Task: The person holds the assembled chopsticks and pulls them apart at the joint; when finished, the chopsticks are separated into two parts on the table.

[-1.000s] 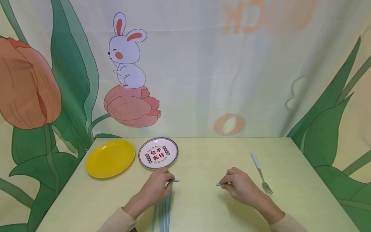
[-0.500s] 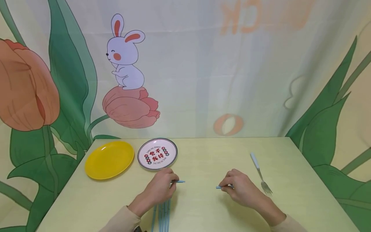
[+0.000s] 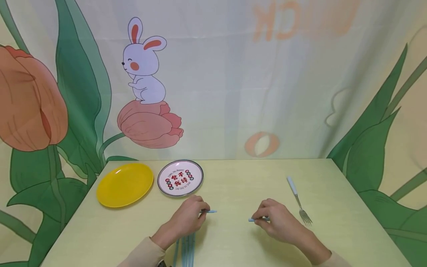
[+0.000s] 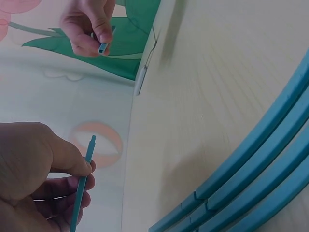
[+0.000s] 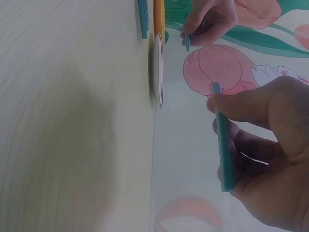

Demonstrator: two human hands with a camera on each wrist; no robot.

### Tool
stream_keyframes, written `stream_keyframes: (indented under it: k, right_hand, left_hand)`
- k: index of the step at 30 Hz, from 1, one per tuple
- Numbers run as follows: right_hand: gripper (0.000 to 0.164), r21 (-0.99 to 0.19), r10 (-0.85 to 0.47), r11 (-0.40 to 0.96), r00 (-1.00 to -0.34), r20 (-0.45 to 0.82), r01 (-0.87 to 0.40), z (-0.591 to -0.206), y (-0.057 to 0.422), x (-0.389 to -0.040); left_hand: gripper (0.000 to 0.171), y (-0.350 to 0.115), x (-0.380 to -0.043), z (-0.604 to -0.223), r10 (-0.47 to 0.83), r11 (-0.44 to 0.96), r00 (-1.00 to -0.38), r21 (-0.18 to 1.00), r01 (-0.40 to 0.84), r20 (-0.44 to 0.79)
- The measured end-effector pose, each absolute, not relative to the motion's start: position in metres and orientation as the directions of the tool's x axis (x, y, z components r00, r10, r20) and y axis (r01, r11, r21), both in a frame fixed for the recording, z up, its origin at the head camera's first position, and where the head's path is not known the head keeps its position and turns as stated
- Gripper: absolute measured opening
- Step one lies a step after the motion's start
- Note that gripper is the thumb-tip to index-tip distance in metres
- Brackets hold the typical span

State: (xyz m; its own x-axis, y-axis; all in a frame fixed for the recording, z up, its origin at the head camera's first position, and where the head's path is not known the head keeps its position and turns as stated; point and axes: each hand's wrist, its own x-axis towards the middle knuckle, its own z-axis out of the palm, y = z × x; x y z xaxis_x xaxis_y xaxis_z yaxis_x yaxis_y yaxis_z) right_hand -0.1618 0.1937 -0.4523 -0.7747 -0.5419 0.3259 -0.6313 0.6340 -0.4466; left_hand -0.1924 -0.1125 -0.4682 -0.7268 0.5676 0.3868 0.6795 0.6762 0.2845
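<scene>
Between thumb and fingers, my left hand (image 3: 187, 218) pinches a short light blue chopstick section (image 3: 211, 211); in the left wrist view this section (image 4: 79, 200) has a narrower stub at its upper end. My right hand (image 3: 278, 221) pinches a second short chopstick section (image 3: 254, 220), whose squared end faces the left hand. The right wrist view shows that section (image 5: 224, 150) lying along the fingers. A gap separates the two pieces, both held above the table. Several long blue chopsticks (image 3: 188, 250) lie side by side below the left hand, partly hidden by it.
A yellow plate (image 3: 125, 185) lies at the table's back left, beside a white plate (image 3: 180, 178) with red lettering. To the right of the right hand is a fork (image 3: 298, 200) with a pale handle. A printed curtain (image 3: 213, 92) hangs behind the table.
My left hand has moved rightward with its chopstick section, narrowing the gap to the other piece. My right hand has shifted slightly toward the near side, still pinching its section.
</scene>
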Motion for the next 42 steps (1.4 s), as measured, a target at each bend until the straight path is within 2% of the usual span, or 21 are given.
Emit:
stream_keyframes:
  k: [30,37,42]
  right_hand:
    - [0.015,-0.424,-0.614,0.572,-0.709,0.347,-0.702,-0.456,0.200,-0.156]
    - [0.013,-0.456,-0.633,0.558,-0.711,0.307,-0.694,-0.456,0.200,-0.152]
    - [0.013,-0.435,-0.640,0.546,-0.691,0.335,-0.716,-0.456,0.200,-0.149]
  left_hand:
    - [0.009,-0.100,-0.202,-0.473,0.604,0.671,-0.730,0.290,0.682,0.320]
    - [0.007,-0.099,-0.205,-0.475,0.612,0.674,-0.734,0.292,0.679,0.295]
    - [0.008,-0.097,-0.207,-0.479,0.616,0.668,-0.729,0.294,0.684,0.297]
